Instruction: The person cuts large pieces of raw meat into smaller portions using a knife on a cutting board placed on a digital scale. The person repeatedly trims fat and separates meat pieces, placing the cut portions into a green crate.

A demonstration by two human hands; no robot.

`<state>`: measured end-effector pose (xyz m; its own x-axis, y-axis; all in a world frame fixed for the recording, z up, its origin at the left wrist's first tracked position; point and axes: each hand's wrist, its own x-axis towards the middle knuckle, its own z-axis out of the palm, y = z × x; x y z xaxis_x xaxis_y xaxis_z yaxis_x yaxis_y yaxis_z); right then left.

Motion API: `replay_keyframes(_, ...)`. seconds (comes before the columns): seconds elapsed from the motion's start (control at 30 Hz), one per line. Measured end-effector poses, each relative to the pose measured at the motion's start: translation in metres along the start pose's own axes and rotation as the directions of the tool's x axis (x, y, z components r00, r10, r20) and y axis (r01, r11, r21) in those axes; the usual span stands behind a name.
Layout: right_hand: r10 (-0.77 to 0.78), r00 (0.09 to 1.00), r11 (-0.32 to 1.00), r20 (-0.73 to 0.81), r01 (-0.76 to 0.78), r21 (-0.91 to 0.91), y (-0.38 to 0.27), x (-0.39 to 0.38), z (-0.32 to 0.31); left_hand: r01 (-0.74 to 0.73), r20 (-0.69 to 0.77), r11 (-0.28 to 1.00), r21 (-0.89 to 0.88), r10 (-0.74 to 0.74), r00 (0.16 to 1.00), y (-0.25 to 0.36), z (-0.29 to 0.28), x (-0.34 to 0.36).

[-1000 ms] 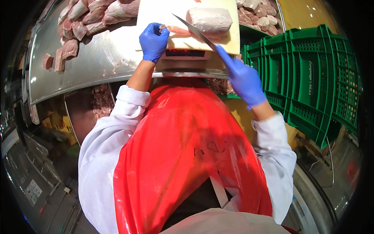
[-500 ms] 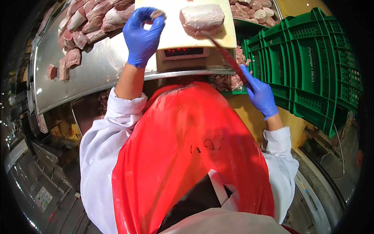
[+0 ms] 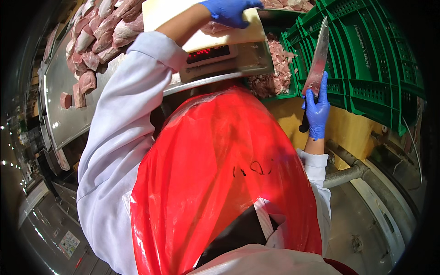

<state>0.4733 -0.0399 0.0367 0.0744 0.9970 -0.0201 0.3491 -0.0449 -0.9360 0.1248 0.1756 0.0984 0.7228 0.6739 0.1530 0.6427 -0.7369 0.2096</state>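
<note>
My left hand (image 3: 231, 13), in a blue glove, reaches over the white cutting board (image 3: 197, 41) with its fingers stretched out and apart. Nothing shows in it, though the top edge of the view cuts close to it. Under that hand and wrist lies a piece of raw meat (image 3: 214, 28), mostly hidden. My right hand (image 3: 317, 114), also gloved in blue, is closed around the black handle of a knife (image 3: 318, 59). The long blade points up, apart from the board, in front of the green crates.
A pile of raw meat pieces (image 3: 107, 27) covers part of the steel table (image 3: 59, 117) at left. Below the board sits a scale display (image 3: 210, 54). Small meat trimmings (image 3: 272, 75) fill a green bin. Green plastic crates (image 3: 366, 68) stand at right.
My left hand has opened from a pinch on a small scrap and swung right across the board. My right hand has drawn the knife away from the meat and turned its blade upward.
</note>
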Motion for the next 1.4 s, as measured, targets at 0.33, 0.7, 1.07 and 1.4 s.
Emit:
replay_keyframes(0.33, 0.041, 0.98, 0.998, 0.197, -0.051, 0.044, -0.015, 0.02, 0.048, 0.612, 0.022, 0.773, 0.169, -0.623, 0.782, -0.095, 0.022, -0.025)
replay_keyframes(0.7, -0.354, 0.821, 0.829, 0.448, 0.497, -0.255, -0.074, 0.208, 0.172, 0.317, -0.272, 0.948, 0.021, -0.3, 0.914, -0.06, 0.054, -0.072)
replay_keyframes(1.07, -0.098, 0.79, 0.616, 0.605, 0.525, -0.587, -0.061, 0.137, 0.154, 0.46, -0.418, 0.888, 0.009, -0.414, 0.809, -0.035, 0.05, -0.06)
replay_keyframes(1.4, -0.083, 0.941, 0.762, 0.328, 0.272, -0.587, -0.045, 0.035, 0.024, 0.715, -0.127, 0.688, 0.122, -0.704, 0.699, -0.038, 0.023, -0.033)
